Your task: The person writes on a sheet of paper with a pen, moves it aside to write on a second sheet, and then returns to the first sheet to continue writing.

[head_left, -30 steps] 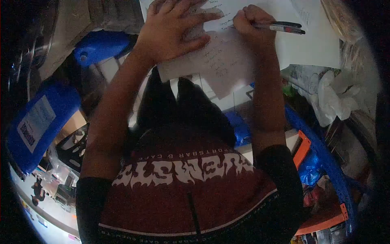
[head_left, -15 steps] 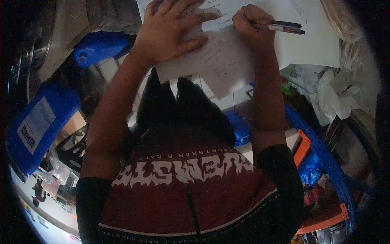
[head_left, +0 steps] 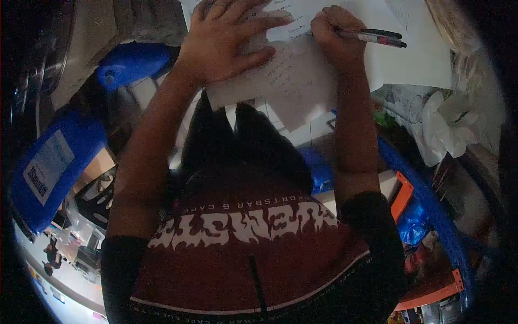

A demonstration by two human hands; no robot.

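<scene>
A sheet of paper (head_left: 291,100) with handwritten lines lies at the top of the head view, its lower edge hanging over my lap. My left hand (head_left: 226,46) rests flat on its left part, fingers spread. My right hand (head_left: 339,32) is closed around a pen (head_left: 380,38), whose back end, with a dark clip, sticks out to the right. The pen's tip is hidden by my fingers, near the lines of writing. Another white sheet (head_left: 413,62) lies under my right wrist and beyond it.
A white plastic bag (head_left: 445,127) is at the right, above a blue rail (head_left: 431,205) and an orange bracket (head_left: 402,197). To the left are a blue bin (head_left: 59,167) with a label and another blue object (head_left: 132,62). Far off at lower left is a person (head_left: 52,256).
My right hand and the pen have shifted very slightly, with the pen's back end a touch lower. My left hand stays in place on the paper.
</scene>
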